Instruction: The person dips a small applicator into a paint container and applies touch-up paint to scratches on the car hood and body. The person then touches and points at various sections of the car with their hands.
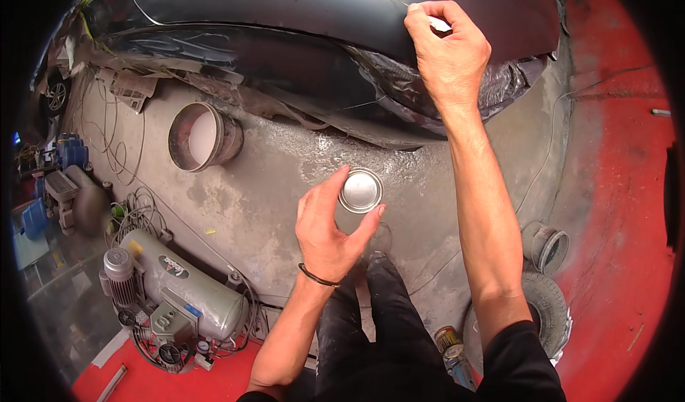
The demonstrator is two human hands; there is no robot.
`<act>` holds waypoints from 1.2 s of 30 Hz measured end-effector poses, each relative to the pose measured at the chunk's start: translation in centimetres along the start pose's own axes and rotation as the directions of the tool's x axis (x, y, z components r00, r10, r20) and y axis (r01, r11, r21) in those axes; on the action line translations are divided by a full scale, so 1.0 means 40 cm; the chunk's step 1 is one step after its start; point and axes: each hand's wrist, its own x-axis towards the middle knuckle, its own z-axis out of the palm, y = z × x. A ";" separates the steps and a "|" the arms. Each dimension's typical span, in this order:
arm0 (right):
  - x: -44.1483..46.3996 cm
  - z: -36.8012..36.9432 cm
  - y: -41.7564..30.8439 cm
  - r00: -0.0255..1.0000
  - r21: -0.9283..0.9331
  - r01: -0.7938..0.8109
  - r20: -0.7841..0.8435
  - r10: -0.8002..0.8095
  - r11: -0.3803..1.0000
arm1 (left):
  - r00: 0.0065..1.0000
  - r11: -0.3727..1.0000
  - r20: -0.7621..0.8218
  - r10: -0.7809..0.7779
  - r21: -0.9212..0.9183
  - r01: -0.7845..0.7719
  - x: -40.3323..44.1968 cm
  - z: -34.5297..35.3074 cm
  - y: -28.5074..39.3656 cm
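My left hand (328,223) grips a small round metal tin (360,191) between thumb and fingers, its silvery top facing up. A dark band circles that wrist. At the dark car body panel (307,6), my right hand (453,56) is closed in a pinch. A thin tip shows at its fingertips, and a bit of white shows inside the curled fingers; what kind of thing it is I cannot make out. Whether the tip touches the panel I cannot tell. Plastic sheeting (499,88) hangs below the panel.
On the concrete floor stands a bucket (232,139) with pale contents, left of the tin. An air compressor (189,288) with coiled hoses sits lower left. A tyre (549,305), another bucket (549,248) and a can (447,340) are at right. Cables cross the floor.
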 end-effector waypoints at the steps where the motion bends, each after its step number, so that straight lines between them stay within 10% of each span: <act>1: 0.000 0.001 0.000 1.000 -0.003 0.009 -0.003 -0.009 1.000 | 1.000 1.000 0.001 -0.001 -0.001 0.001 0.000 0.000 0.000; 36: -0.007 -0.001 -0.005 0.997 0.079 0.074 -0.042 -0.071 0.994 | 1.000 1.000 0.010 -0.024 -0.006 0.024 0.012 0.007 0.017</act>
